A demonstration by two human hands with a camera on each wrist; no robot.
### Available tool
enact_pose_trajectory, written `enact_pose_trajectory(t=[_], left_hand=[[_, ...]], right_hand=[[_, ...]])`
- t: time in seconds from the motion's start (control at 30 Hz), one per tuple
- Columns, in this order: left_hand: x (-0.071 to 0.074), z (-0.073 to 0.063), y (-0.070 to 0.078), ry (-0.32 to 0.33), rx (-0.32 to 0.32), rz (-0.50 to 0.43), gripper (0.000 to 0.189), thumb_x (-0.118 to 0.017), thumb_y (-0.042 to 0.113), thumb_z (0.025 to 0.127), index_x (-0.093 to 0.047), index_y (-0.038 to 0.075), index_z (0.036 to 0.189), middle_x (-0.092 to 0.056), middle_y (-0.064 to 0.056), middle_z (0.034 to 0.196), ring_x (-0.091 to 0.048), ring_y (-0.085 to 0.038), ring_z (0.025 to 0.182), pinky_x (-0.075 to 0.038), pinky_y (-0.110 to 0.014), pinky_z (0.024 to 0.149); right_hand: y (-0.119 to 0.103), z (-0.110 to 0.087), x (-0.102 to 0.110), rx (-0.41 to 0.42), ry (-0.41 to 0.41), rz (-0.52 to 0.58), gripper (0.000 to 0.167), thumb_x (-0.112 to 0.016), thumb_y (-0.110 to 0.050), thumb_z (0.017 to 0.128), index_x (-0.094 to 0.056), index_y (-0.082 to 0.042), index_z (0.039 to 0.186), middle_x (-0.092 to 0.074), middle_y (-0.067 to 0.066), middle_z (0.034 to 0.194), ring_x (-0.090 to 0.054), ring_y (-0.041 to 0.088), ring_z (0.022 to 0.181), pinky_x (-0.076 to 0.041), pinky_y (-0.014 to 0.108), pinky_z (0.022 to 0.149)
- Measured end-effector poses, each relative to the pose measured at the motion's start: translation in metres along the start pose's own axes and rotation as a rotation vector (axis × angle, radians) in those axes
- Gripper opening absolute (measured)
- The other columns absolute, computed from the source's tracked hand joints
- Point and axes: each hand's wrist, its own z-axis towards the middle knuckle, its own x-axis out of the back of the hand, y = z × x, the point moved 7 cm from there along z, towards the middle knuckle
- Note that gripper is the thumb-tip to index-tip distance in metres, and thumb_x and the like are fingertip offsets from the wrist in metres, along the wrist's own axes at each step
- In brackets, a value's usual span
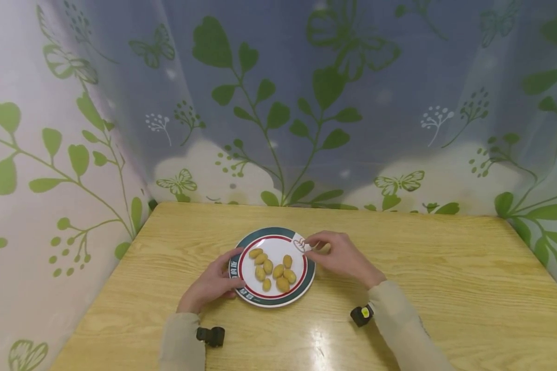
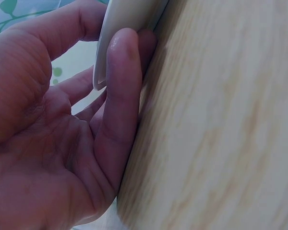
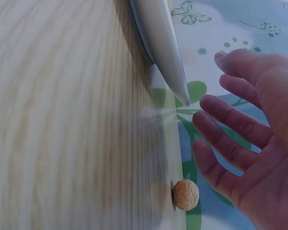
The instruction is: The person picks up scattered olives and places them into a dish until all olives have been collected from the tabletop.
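A round white plate (image 1: 274,247) with a dark teal rim and a red ring stands on the wooden table. Several small yellow-brown oval pieces, like nuts or small fruit (image 1: 267,267), lie on it. My left hand (image 1: 213,281) grips the plate's left edge, thumb on the rim. The left wrist view shows fingers (image 2: 122,57) beneath the plate (image 2: 134,14). At the right rim is my right hand (image 1: 341,255), its fingers loosely bent and apart, holding nothing. In the right wrist view, a round, wrinkled tan piece (image 3: 186,195) sits on the table below that hand.
The light wooden table (image 1: 422,257) spans the lower view. Behind it hangs a curtain (image 1: 278,103) printed with green leaves and butterflies, and it continues along the left side. Small black wrist cameras (image 1: 211,337) sit at both sleeves.
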Motion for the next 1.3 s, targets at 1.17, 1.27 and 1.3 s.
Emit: enact_pose_trajectory(t=[1.17, 1.27, 1.3], left_hand=[[-0.001, 0.000, -0.001, -0.013, 0.009, -0.033, 0.081, -0.075, 0.003, 0.088, -0.038, 0.023, 0.157, -0.066, -0.016, 0.118, -0.060, -0.016, 0.067, -0.052, -0.027, 0.061], [0.000, 0.000, 0.000, -0.012, 0.010, -0.028, 0.081, -0.075, 0.003, 0.088, -0.038, 0.023, 0.157, -0.066, -0.016, 0.118, -0.060, -0.016, 0.068, -0.052, -0.027, 0.062], [0.000, 0.001, 0.000, -0.011, 0.010, -0.026, 0.081, -0.076, 0.004, 0.088, -0.038, 0.023, 0.157, -0.066, -0.016, 0.118, -0.060, -0.016, 0.068, -0.052, -0.027, 0.062]], right_hand=[[0.039, -0.010, 0.040, -0.039, 0.084, -0.072, 0.028, -0.076, -0.016, 0.092, -0.074, -0.004, 0.116, -0.076, 0.013, 0.109, -0.072, 0.024, 0.094, -0.060, 0.038, 0.081], [0.040, -0.009, 0.043, -0.039, 0.095, -0.083, 0.027, -0.076, -0.016, 0.092, -0.075, -0.004, 0.115, -0.076, 0.012, 0.108, -0.072, 0.025, 0.095, -0.060, 0.039, 0.081], [0.041, -0.009, 0.044, -0.040, 0.098, -0.083, 0.026, -0.076, -0.015, 0.092, -0.075, -0.004, 0.115, -0.076, 0.012, 0.108, -0.072, 0.026, 0.095, -0.060, 0.040, 0.081]])
